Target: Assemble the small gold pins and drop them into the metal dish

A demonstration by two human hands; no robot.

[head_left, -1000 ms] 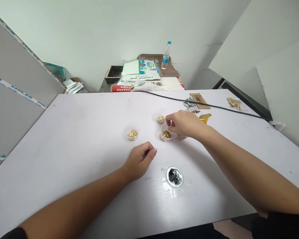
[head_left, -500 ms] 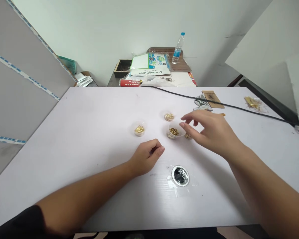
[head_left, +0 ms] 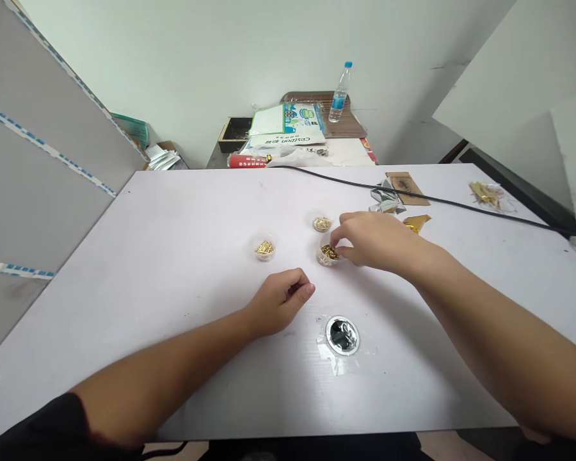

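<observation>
Middle cup [head_left: 326, 255], clear plastic with small brass parts in it, sits mid-table on the white table [head_left: 173, 256], just right of centre. Delta vs half a second ago: right hand [head_left: 374, 240] was hovering over it with fingers spread; now it is down, thumb and index fingertips [head_left: 336, 246] drawn together right at the brass pile. Can't tell if a part is actually pinched between them, too small. The other fingers are curled under, palm down, wrist low, and the forearm comes in from the lower right. That hand now covers the spot just right of the cup. Left hand [head_left: 281, 307] hasn't moved: a loose fist resting on the table near the cup and in front of it, thumb pressed along the index finger. Whether it holds anything is not visible. Cups are in the same places. Second cup [head_left: 322, 223] is just behind the middle one, and the third cup [head_left: 264, 249] is to its left, apart from it. Taped round grommet [head_left: 342, 335] is close to the left hand on its right. Black cable [head_left: 436, 202] runs across the far side, with gold foil scraps [head_left: 416, 222] near it.
</observation>
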